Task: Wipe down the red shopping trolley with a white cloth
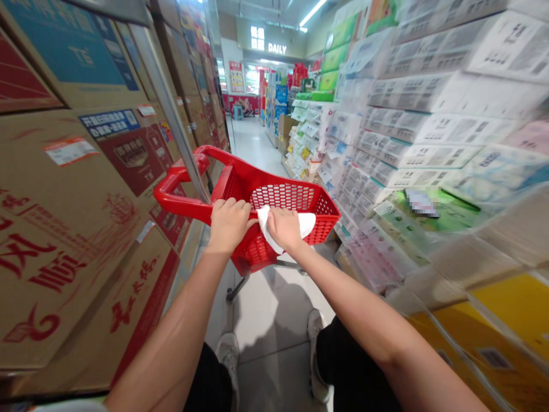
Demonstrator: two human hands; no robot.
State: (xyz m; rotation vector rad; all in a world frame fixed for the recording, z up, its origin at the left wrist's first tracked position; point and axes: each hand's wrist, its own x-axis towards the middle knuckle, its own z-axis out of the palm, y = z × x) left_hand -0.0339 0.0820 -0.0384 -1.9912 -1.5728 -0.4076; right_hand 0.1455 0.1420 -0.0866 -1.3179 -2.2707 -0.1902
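Observation:
A red plastic shopping cart [283,197] stands in a narrow store aisle in front of me. My left hand [229,223] is closed over the near rim of the cart's basket. My right hand [283,228] presses a white cloth [305,223] against the same rim, fingers curled over it. The cart's red handle [171,191] loops out to the left, beside a grey metal post [169,103]. The basket looks to hold nothing.
Stacked brown cardboard boxes [64,229] wall the left side. Shelves of wrapped tissue packs [412,149] line the right, with yellow packages [506,326] low down. The pale tiled floor [274,320] runs ahead toward a lit "DAILY" sign [277,48]. My shoes show below.

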